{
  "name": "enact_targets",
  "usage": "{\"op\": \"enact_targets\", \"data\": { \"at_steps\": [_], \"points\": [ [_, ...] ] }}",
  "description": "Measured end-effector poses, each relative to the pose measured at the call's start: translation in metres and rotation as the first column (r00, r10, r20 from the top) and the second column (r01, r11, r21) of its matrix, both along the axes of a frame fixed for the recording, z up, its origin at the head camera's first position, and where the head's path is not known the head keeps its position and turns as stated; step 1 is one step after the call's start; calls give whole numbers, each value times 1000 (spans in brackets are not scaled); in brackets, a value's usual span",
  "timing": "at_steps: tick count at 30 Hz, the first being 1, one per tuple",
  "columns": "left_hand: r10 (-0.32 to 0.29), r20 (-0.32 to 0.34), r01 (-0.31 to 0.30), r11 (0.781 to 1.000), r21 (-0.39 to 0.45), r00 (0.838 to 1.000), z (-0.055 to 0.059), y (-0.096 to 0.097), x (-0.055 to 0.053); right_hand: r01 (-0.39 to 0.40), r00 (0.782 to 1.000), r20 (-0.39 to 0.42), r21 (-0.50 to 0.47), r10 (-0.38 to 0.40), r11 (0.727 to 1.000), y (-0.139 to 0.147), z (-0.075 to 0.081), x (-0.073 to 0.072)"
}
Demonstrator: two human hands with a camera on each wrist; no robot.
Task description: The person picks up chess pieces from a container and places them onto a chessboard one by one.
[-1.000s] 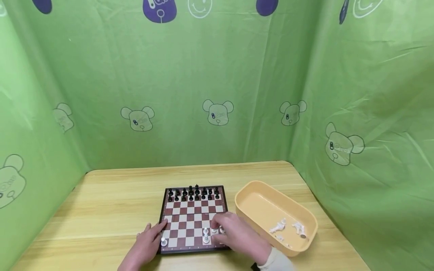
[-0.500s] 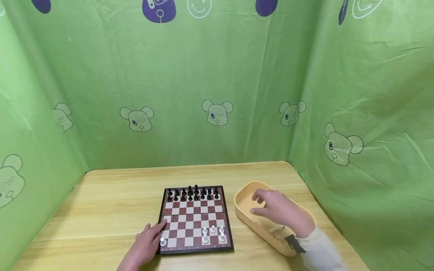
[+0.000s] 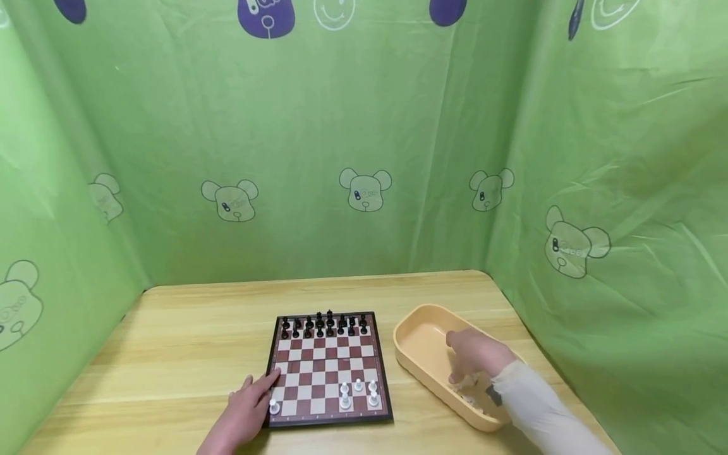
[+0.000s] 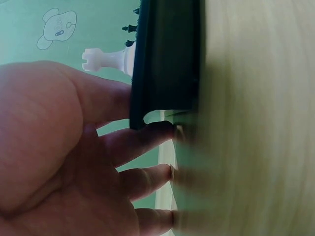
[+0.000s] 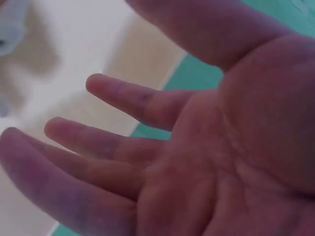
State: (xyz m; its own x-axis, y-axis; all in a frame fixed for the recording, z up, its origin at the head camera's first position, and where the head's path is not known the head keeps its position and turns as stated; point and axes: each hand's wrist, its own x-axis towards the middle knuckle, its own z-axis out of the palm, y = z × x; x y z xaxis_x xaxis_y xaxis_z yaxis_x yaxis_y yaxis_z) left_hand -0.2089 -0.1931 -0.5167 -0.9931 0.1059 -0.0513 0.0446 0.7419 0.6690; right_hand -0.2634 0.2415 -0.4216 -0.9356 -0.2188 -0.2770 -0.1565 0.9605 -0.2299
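Note:
A chessboard (image 3: 327, 363) lies on the table with black chess pieces (image 3: 320, 325) along its far side. Several white chess pieces (image 3: 345, 400) stand near its front right. A white rook (image 4: 103, 60) stands at the front left corner. My left hand (image 3: 244, 407) rests at the board's left edge, some fingertips on the tabletop in the left wrist view. Inside the orange tray (image 3: 405, 357), my right hand (image 3: 480, 354) hangs with fingers spread and nothing visible in the palm. White pieces (image 3: 466, 399) lie below it, partly hidden; one blurred white piece (image 5: 10, 29) shows in the right wrist view.
The wooden table (image 3: 188, 341) extends around the board and tray. Green printed curtains (image 3: 307, 126) enclose the back and both sides. The tray stands just right of the board, a narrow gap between them.
My right hand has left the white pieces at the board's front right and moved right, then down into the tray. My left hand has stayed put.

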Motion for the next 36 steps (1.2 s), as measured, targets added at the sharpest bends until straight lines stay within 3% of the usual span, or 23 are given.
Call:
{"op": "enact_targets", "data": {
  "at_steps": [4, 7, 15, 24, 36],
  "points": [
    [-1, -10, 1, 1000, 5, 1000, 0, -1, 1, -40, 999, 11, 145, 38, 989, -2, -8, -1],
    [-7, -31, 7, 1000, 8, 999, 0, -1, 2, -45, 999, 10, 175, 44, 984, -2, -11, 0],
    [-14, -46, 15, 1000, 21, 999, 0, -2, 3, -35, 999, -2, 56, 35, 998, 1, -14, 4],
    [-11, -44, 11, 1000, 14, 999, 0, -1, 2, -125, 986, -110, 11, 125, 992, 6, -24, 6],
    [-5, -57, 6, 1000, 21, 998, 0, 0, 3, -94, 988, -128, -90, 82, 991, 15, -27, 0]
  ]
}}
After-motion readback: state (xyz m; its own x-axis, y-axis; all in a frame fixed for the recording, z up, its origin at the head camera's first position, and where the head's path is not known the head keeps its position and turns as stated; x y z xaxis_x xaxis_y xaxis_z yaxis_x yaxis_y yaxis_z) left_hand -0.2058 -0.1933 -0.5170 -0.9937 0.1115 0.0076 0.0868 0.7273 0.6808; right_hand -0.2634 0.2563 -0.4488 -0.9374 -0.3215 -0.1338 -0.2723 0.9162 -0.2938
